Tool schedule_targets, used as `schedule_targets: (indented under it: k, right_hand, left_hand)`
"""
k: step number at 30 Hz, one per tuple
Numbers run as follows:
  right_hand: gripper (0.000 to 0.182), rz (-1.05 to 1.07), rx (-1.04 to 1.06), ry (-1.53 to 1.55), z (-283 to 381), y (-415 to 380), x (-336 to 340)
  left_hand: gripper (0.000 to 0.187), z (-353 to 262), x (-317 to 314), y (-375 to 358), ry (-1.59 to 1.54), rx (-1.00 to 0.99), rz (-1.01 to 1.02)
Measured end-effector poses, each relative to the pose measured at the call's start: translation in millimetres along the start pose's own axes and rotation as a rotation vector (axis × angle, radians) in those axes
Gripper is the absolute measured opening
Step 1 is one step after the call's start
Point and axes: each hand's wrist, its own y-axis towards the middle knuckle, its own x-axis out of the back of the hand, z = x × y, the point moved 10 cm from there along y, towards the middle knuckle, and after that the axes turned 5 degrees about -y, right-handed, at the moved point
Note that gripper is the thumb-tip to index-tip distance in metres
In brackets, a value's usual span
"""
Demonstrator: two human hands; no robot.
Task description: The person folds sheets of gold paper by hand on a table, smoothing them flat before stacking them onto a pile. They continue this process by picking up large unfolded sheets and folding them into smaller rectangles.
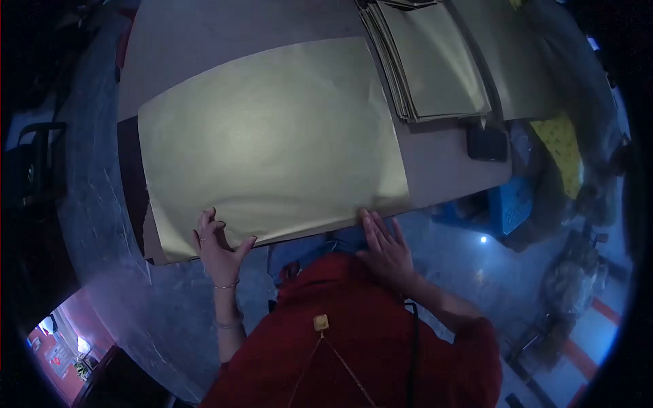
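A large yellowish sheet of paper [272,129] lies spread over the table, its near edge wavy and slightly raised. My left hand [219,253] is at the left part of that near edge, fingers bent and apart, the thumb pointing right along the edge. At the right part of the same edge, my right hand [388,250] has its fingers stretched out, the fingertips touching the paper's border. Neither hand is closed round anything that shows. The paper hides most of the tabletop [442,163] beneath it.
Right of the sheet lies a stack of similar folded paper [442,68], with more paper [517,75] beside it. A small black object [488,143] sits near the table's right corner. Below that corner stands a blue plastic stool [510,207]; a yellow patterned item [561,153] is farther right.
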Motion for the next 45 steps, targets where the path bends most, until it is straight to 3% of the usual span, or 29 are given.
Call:
schedule_targets:
  k: [7,10,16,25,27,34,36,39,43,45]
  right_hand:
    - [0.083,0.165,-0.156,-0.058,-26.3,-11.9,-12.3]
    - [0.090,0.184,-0.219,0.024,-27.2,-10.1,-12.4]
    - [0.091,0.162,-0.268,-0.138,-45.8,-20.7,-9.7]
    - [0.090,0.141,-0.313,0.006,-49.1,-18.5,-3.9]
    - [0.087,0.158,-0.439,0.027,-64.9,-20.4,-3.4]
    - [0.079,0.124,-0.362,-0.020,-73.3,-15.1,6.8]
    - [0.072,-0.047,-0.444,0.018,-80.5,-1.8,29.2]
    - [0.067,-0.181,-0.207,0.023,-58.7,34.0,45.4]
    - [0.061,-0.164,-0.078,0.108,-32.7,85.9,40.1]
    - [0.057,-0.113,-0.157,0.053,-42.7,97.9,30.8]
  left_hand:
    - [0.063,-10.5,-1.1,0.3,0.094,-0.021,0.001]
    - [0.063,-3.3,-4.0,-0.5,0.035,-0.017,-0.002]
    - [0.065,-9.0,-1.5,0.2,0.080,-0.047,-0.008]
    - [0.063,-10.4,2.0,-2.0,0.086,-0.009,-0.052]
    - [0.062,-10.7,0.2,0.3,0.057,0.004,-0.017]
    - [0.062,-14.2,4.3,-0.1,0.061,0.022,-0.053]
    - [0.062,-14.1,1.8,0.7,0.063,0.047,-0.008]
    - [0.062,-16.1,3.7,1.5,0.046,0.064,-0.016]
    - [0.060,-18.5,4.2,1.5,0.098,0.026,-0.003]
    - [0.057,-14.4,10.0,1.9,0.072,0.113,-0.016]
